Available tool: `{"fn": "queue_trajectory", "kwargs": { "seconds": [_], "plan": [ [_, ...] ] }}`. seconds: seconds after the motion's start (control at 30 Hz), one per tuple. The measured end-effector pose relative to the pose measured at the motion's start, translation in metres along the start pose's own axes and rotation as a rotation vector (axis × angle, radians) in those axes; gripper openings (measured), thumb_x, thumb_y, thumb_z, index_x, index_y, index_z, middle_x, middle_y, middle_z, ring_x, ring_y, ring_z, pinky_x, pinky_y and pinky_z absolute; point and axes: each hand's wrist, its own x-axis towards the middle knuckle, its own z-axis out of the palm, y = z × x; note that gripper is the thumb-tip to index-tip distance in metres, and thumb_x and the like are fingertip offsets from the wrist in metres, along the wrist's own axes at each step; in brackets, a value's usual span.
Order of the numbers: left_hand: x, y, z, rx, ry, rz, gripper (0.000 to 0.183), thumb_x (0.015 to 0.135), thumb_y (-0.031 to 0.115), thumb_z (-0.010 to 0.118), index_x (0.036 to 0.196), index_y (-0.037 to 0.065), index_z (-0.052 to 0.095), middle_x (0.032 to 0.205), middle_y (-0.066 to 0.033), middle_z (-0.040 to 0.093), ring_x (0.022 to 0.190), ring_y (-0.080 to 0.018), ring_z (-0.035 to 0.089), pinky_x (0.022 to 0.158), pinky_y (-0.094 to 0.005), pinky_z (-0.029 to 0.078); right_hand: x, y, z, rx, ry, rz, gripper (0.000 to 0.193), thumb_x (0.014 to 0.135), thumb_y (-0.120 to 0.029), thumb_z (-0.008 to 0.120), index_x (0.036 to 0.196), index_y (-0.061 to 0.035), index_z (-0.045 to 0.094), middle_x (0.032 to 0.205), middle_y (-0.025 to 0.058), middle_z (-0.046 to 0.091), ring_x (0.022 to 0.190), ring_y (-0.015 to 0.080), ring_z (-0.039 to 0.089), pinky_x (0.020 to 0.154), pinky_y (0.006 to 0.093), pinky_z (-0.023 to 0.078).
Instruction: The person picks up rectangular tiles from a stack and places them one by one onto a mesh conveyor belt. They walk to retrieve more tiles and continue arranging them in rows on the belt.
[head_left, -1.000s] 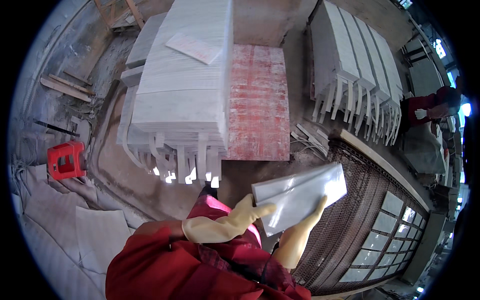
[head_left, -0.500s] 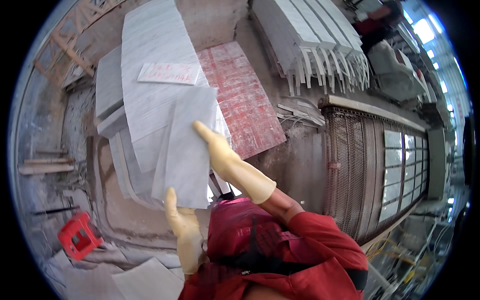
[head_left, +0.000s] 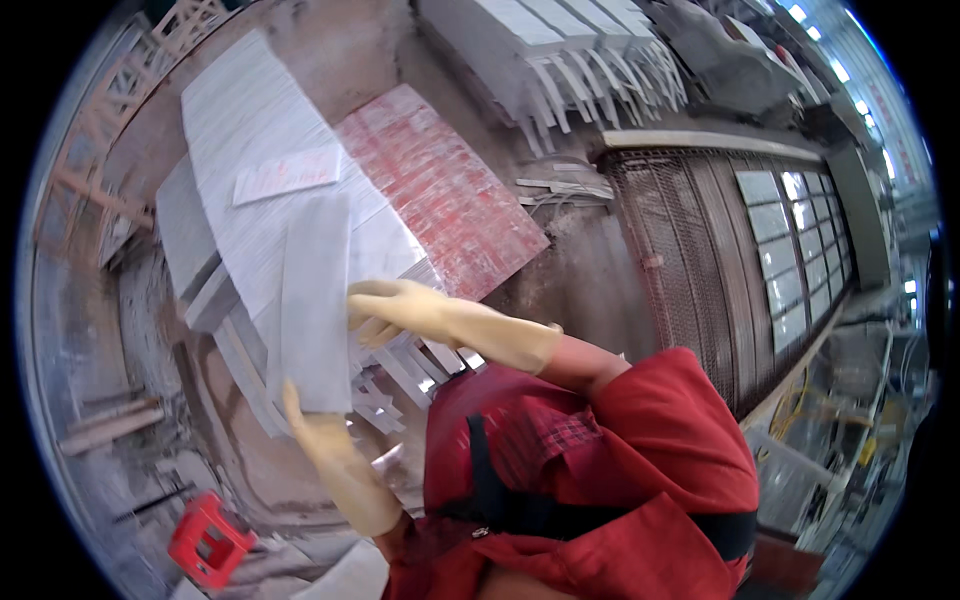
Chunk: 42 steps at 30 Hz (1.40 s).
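Stone stack (head_left: 235,110) beneath red-scrawled slab (head_left: 288,178)

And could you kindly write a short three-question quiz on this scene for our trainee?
1. True or false: the left hand is at the upper end of the slab, as the picture shows it.
2. Where in the view is the stool? A) upper right; B) lower left; C) dead centre.
3. Fill in: the right hand wears a pale yellow ____.

Key: 1. False, it is at the lower end. 2. B. 3. Glove.
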Motion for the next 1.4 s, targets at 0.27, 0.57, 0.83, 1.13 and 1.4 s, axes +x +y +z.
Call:
{"fn": "queue_trajectory", "kwargs": {
  "seconds": [0.27,0.57,0.83,1.13,1.4],
  "plan": [
    [0.02,-0.002,-0.036,0.011,0.132,0.033,0.073,0.095,0.034,0.079,0.151,-0.003,0.05,0.148,-0.0197,0.061,0.131,-0.0358,0.065,0.104,-0.0539,0.06,-0.079,0.094,-0.105,0.176,0.433,-0.054,0.048,0.114,-0.036,0.05,0.152,-0.0086,0.058,0.132,0.0185,0.073,0.112,0.027,0.073,0.1,0.0386,0.059],
    [0.052,0.025,-0.045,0.079,0.151,0.066,0.067,0.096,0.033,0.081,0.147,-0.003,0.055,0.142,-0.0186,0.066,0.126,-0.0336,0.069,0.102,-0.0491,0.062,-0.118,0.134,-0.147,0.16,0.599,0.061,0.047,0.114,-0.034,0.051,0.154,-0.0091,0.057,0.13,0.0181,0.073,0.108,0.0244,0.073,0.098,0.0369,0.059],
    [0.081,0.071,-0.041,0.446,0.267,-0.052,0.071,0.096,0.047,0.079,0.144,-0.002,0.06,0.133,-0.0144,0.073,0.112,-0.0257,0.076,0.087,-0.041,0.065,-0.091,0.118,-0.121,0.05,0.411,0.041,0.048,0.114,-0.031,0.049,0.155,-0.0079,0.055,0.133,0.0195,0.072,0.11,0.0253,0.072,0.102,0.0376,0.057],
    [0.094,0.069,-0.061,0.741,0.437,0.05,0.085,0.089,0.062,0.081,0.141,-0.004,0.063,0.129,-0.0168,0.073,0.112,-0.0269,0.074,0.091,-0.0405,0.061,-0.066,0.113,-0.103,-0.073,0.266,0.107,0.049,0.114,-0.029,0.049,0.156,-0.0057,0.053,0.133,0.0178,0.072,0.111,0.0241,0.072,0.101,0.0358,0.057],
    [0.051,0.072,-0.011,1.842,0.114,0.769,0.102,0.08,0.058,0.087,0.161,0.012,0.046,0.161,-0.0208,0.05,0.149,-0.0423,0.045,0.122,-0.0502,0.038,0.006,0.025,-0.026,-0.998,-0.005,-0.691,0.074,0.087,-0.021,0.084,0.154,-0.0105,0.053,0.137,0.0184,0.067,0.122,0.0376,0.068,0.107,0.0449,0.053]
  ]
}}
